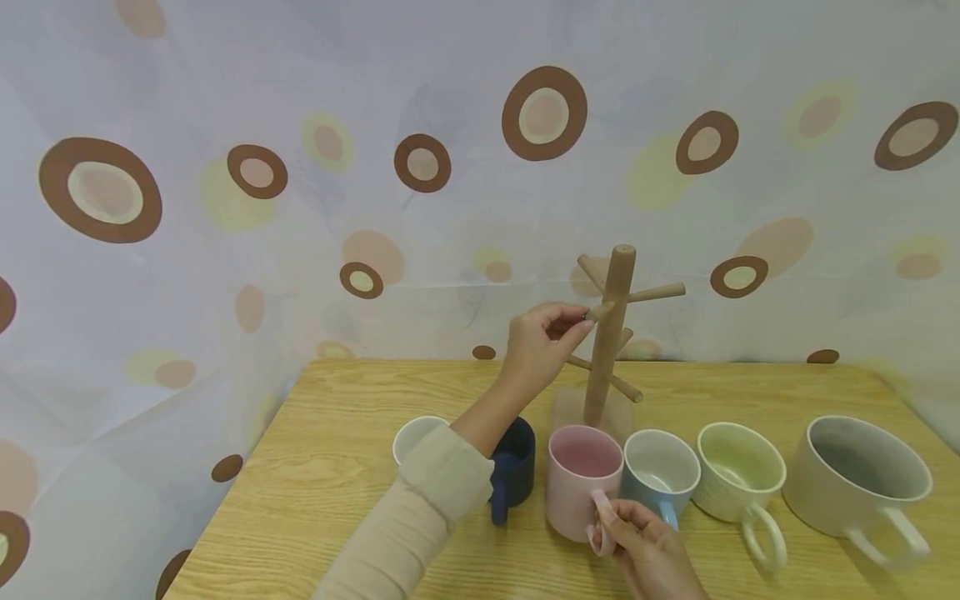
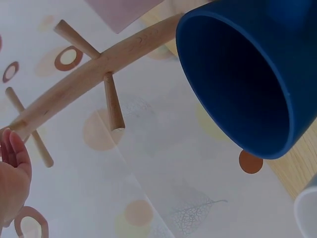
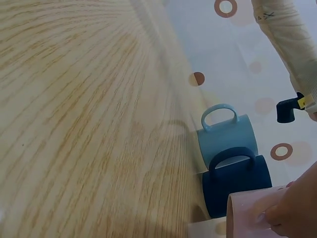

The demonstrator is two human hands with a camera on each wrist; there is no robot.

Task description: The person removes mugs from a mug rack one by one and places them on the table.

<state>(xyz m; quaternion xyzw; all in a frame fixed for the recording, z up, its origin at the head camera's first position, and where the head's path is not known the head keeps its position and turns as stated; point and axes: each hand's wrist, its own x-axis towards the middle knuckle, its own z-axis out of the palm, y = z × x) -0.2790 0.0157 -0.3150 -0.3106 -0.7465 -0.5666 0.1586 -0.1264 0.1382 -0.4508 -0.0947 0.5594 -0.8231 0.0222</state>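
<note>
A wooden mug tree point(image 1: 600, 375) with several pegs stands toward the back of the table. My left hand point(image 1: 534, 346) pinches the end of an upper peg point(image 1: 602, 311) between thumb and fingers. In front of the tree's base is a pink mug point(image 1: 572, 504). My right hand point(image 1: 651, 552) grips this mug by its handle, which faces me. I cannot tell whether the mug's bottom touches the table. A dark blue mug point(image 2: 302, 74) stands left of the pink one, partly behind my left forearm. On the pink mug's right is a blue mug with a white inside point(image 1: 652, 487).
Farther right stand a pale green mug point(image 1: 738, 479) and a wide grey mug point(image 1: 832, 500), handles toward me. At the left, a light blue mug point(image 3: 230, 139) is partly covered by my sleeve point(image 1: 442, 483). A patterned cloth point(image 1: 450, 225) hangs behind the wooden table point(image 1: 300, 492).
</note>
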